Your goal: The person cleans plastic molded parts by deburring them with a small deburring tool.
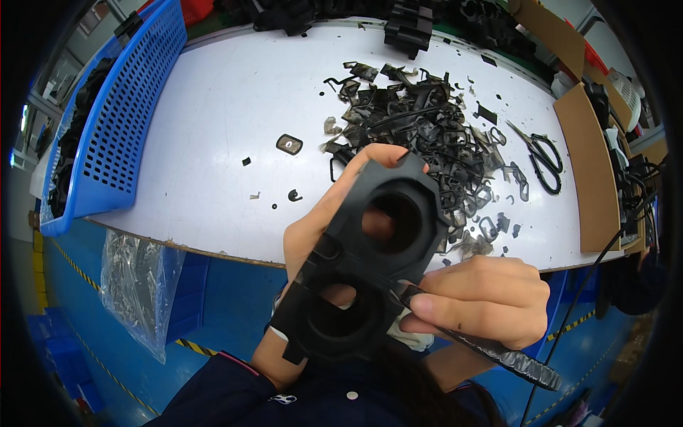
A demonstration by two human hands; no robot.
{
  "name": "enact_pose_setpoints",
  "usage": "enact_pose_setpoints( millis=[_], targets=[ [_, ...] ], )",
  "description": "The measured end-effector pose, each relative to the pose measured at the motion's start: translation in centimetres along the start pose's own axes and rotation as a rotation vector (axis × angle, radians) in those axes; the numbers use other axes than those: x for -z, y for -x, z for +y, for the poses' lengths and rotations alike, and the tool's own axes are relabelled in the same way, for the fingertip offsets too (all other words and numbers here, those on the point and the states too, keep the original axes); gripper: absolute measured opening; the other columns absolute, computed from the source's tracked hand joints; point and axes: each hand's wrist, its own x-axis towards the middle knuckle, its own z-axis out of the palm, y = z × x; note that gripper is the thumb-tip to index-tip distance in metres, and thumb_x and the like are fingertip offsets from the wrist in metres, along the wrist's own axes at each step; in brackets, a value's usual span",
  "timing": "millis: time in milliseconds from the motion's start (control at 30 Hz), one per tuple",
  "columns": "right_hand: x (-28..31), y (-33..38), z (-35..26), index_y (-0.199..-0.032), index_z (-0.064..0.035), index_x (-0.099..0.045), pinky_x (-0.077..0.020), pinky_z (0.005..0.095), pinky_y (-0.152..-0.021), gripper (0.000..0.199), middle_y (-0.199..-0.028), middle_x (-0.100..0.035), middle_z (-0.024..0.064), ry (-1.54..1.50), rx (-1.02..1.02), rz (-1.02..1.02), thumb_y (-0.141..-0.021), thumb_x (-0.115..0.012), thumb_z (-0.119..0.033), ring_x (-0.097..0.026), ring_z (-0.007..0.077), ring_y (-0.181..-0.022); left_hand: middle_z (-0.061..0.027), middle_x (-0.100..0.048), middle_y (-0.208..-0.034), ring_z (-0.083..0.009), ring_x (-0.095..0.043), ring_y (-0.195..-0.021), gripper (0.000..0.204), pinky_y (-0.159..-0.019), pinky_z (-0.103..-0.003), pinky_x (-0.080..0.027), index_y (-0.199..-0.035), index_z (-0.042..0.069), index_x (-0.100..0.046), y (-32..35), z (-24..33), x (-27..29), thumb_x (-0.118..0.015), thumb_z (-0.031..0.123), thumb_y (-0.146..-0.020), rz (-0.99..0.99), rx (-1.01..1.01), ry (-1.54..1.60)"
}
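A black moulded plastic part (pixel 331 249) with two large round openings is held up close in front of me, beyond the table's near edge. My left hand (pixel 306 238) is closed round its far left side, and its fingers show through the openings. My right hand (pixel 491 302) is closed on a thin hand tool (pixel 523 364) whose dark handle has a shiny, crinkled wrapping. The tool's tip meets the part's right edge, between the two openings. The blade or point itself is mostly hidden by my fingers.
A heap of black plastic scraps (pixel 413 114) covers the middle of the white table (pixel 213 107). Scissors (pixel 544 160) lie to its right, beside a cardboard box (pixel 587 167). At left stands a blue perforated basket (pixel 121 135) of black parts. Another black part (pixel 408 28) sits at the back.
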Motion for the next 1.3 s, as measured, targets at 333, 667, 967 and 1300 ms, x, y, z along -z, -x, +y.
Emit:
enact_pose_setpoints(
  millis=[333,667,967,1300],
  targets=[
    [-0.6,-0.2,-0.2,-0.079,-0.0008,-0.064,-0.041,0.023,-0.041,0.022,-0.066,-0.059,0.0069,0.121,-0.025,0.057,-0.061,-0.069,-0.013,-0.056,0.0155,-0.052,-0.0136,-0.05,-0.104,-0.0148,-0.053,-0.089,0.042,-0.078,-0.024,-0.045,-0.11,-0.006,-0.044,0.4,-0.2,-0.1,-0.03,0.028,-0.09,-0.054,-0.003,-0.003],
    [-2.0,-0.2,0.7,-0.09,-0.003,-0.064,-0.0316,0.0247,-0.038,0.031,-0.053,-0.046,0.0007,0.272,-0.042,0.057,-0.059,-0.063,-0.006,-0.045,0.0123,-0.044,-0.0119,-0.045,-0.083,-0.013,-0.046,-0.058,0.034,-0.047,-0.023,-0.046,-0.097,-0.006,-0.041,1.2,-0.5,-0.1,-0.048,0.024,-0.083,0.265,-0.003,-0.078],
    [-2.6,-1.2,1.3,-0.073,0.0091,-0.06,-0.0406,0.0233,-0.043,0.025,-0.053,-0.053,0.0124,0.305,0.162,0.287,-0.055,-0.062,-0.008,-0.053,0.0212,-0.044,-0.0111,-0.044,-0.086,-0.0124,-0.045,-0.061,0.036,-0.049,-0.023,-0.046,-0.101,-0.005,-0.038,1.7,-0.5,0.9,-0.055,0.021,-0.082,0.278,-0.024,-0.104],
    [-4.0,-1.0,2.3,-0.091,0.0057,-0.061,-0.0448,0.0227,-0.048,0.029,-0.053,-0.051,0.0061,0.419,0.16,0.67,-0.069,-0.067,-0.012,-0.047,0.0142,-0.042,-0.0107,-0.048,-0.112,-0.0126,-0.05,-0.101,0.045,-0.085,-0.025,-0.044,-0.121,-0.003,-0.034,0.9,-0.6,2.0,-0.051,0.015,-0.084,-0.043,-0.019,-0.054]
  ],
)
